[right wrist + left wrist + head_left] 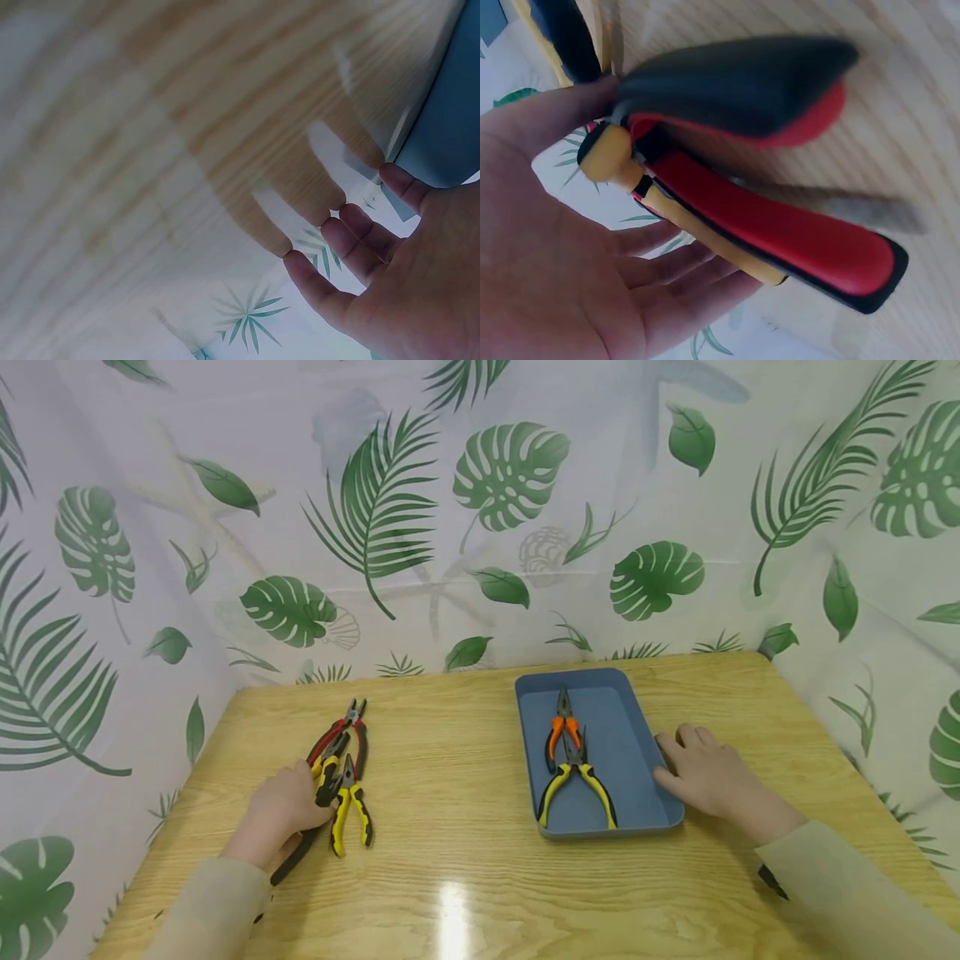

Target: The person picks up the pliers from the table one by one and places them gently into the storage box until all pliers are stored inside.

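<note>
My left hand [281, 806] is over a cluster of pliers at the left of the table. Its thumb and fingers grip yellow-and-black pliers [712, 244], which the palm partly hides in the head view. Pliers with red-and-black handles [780, 217] lie right against them. Just to the right rest other pliers with yellow handles [341, 818], jaws pointing away from me. My right hand [708, 772] rests on the table with loosely bent fingers, fingertips at the right wall of a blue tray [645, 777]. Nothing is held in it.
Inside the tray lie orange-handled pliers [564, 731] and larger yellow-handled pliers [557, 793], the two overlapping. A small dark object [772, 882] shows partly under the right sleeve. Behind the wooden table [442, 760] hangs a leaf-patterned cloth [420, 635].
</note>
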`<act>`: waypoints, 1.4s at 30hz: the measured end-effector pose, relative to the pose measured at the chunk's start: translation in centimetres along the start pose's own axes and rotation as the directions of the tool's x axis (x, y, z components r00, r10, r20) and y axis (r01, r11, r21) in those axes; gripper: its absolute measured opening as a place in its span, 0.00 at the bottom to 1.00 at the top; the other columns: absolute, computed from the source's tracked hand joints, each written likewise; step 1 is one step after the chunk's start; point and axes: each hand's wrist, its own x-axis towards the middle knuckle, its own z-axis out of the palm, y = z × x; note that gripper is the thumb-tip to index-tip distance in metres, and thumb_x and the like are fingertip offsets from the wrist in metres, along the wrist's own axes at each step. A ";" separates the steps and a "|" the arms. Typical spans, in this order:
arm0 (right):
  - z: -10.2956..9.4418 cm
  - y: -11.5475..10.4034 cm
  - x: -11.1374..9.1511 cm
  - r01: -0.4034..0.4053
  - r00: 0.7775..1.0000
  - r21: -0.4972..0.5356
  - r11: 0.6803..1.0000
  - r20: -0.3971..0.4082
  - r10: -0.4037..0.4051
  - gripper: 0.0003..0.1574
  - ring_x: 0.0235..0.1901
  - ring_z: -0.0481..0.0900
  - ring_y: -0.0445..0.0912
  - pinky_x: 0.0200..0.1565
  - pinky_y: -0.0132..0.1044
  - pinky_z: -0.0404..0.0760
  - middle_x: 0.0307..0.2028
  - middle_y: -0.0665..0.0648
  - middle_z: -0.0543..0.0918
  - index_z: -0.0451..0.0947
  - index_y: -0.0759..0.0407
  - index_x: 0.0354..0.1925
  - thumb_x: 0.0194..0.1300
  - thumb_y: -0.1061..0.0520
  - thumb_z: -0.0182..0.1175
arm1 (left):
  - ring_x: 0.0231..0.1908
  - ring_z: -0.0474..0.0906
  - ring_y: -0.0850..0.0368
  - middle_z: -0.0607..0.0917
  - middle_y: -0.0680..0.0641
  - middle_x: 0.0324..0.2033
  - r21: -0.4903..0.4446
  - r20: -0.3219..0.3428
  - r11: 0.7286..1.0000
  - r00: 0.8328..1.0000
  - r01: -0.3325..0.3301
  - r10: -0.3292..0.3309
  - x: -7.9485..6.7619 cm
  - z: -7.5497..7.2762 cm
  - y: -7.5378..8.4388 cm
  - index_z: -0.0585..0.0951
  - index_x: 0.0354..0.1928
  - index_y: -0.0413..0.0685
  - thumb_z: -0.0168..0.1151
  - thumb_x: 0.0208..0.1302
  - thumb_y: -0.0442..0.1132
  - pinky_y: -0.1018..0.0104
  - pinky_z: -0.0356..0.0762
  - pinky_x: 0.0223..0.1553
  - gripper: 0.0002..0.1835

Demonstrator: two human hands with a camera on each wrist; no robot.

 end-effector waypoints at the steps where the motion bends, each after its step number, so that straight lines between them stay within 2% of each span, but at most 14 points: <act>1: 0.0 0.0 0.0 0.000 1.000 0.000 1.000 0.000 0.000 0.36 0.45 0.70 0.57 0.31 0.48 0.71 0.50 0.69 0.74 0.72 0.69 0.69 0.77 0.43 0.51 | 0.37 0.83 0.40 0.83 0.32 0.40 0.004 0.004 1.000 1.000 -0.001 0.001 0.0 0.0 0.1 0.71 0.57 0.21 0.75 0.62 0.52 0.45 0.84 0.41 0.40; 3: 0.0 0.0 0.0 -0.001 1.000 0.000 1.000 -0.002 0.001 0.36 0.45 0.70 0.57 0.31 0.49 0.71 0.50 0.69 0.74 0.72 0.68 0.68 0.77 0.43 0.52 | 0.40 0.84 0.37 0.83 0.30 0.43 0.012 0.013 1.000 1.000 -0.002 0.002 -0.1 -0.1 0.2 0.70 0.59 0.20 0.73 0.65 0.53 0.43 0.84 0.43 0.41; 9: 0.6 0.3 0.0 0.001 1.000 -0.003 1.000 -0.009 -0.001 0.36 0.45 0.70 0.57 0.31 0.49 0.71 0.51 0.69 0.74 0.72 0.68 0.69 0.78 0.43 0.52 | 0.45 0.83 0.35 0.82 0.26 0.50 -0.046 0.016 0.999 1.000 0.018 -0.018 0.2 -0.4 -0.5 0.70 0.59 0.23 0.70 0.68 0.53 0.41 0.82 0.46 0.38; 16: 0.7 0.3 0.1 0.007 1.000 0.001 1.000 -0.017 -0.007 0.36 0.46 0.71 0.58 0.30 0.48 0.71 0.51 0.69 0.75 0.73 0.68 0.69 0.78 0.43 0.52 | 0.38 0.83 0.41 0.84 0.29 0.45 -0.138 0.024 0.990 0.999 0.038 -0.036 0.4 -0.5 -1.2 0.69 0.57 0.25 0.72 0.66 0.50 0.46 0.81 0.41 0.36; 22: 0.3 0.0 0.1 -0.003 1.000 -0.006 1.000 -0.004 0.003 0.37 0.45 0.70 0.57 0.31 0.48 0.70 0.51 0.69 0.74 0.72 0.68 0.69 0.78 0.43 0.53 | 0.39 0.82 0.41 0.84 0.30 0.45 -0.182 0.030 0.982 0.998 0.051 -0.046 0.4 -0.6 -1.5 0.68 0.59 0.24 0.71 0.66 0.50 0.46 0.81 0.42 0.37; 30: 0.4 0.1 0.1 0.000 1.000 -0.014 1.000 0.000 0.000 0.37 0.46 0.71 0.58 0.32 0.50 0.72 0.52 0.70 0.75 0.72 0.68 0.70 0.78 0.42 0.53 | 0.48 0.84 0.32 0.82 0.23 0.53 -0.162 0.052 0.985 0.997 0.056 -0.048 0.5 -0.7 -1.6 0.70 0.64 0.17 0.70 0.66 0.50 0.39 0.83 0.50 0.41; 42: 0.3 -0.1 0.0 -0.014 1.000 -0.009 1.000 0.005 0.014 0.37 0.51 0.72 0.64 0.36 0.58 0.76 0.57 0.73 0.74 0.71 0.68 0.71 0.78 0.42 0.52 | 0.55 0.82 0.27 0.80 0.21 0.60 -0.160 0.048 0.986 0.998 0.040 -0.033 0.7 -0.7 -1.9 0.69 0.68 0.20 0.70 0.67 0.52 0.36 0.81 0.54 0.43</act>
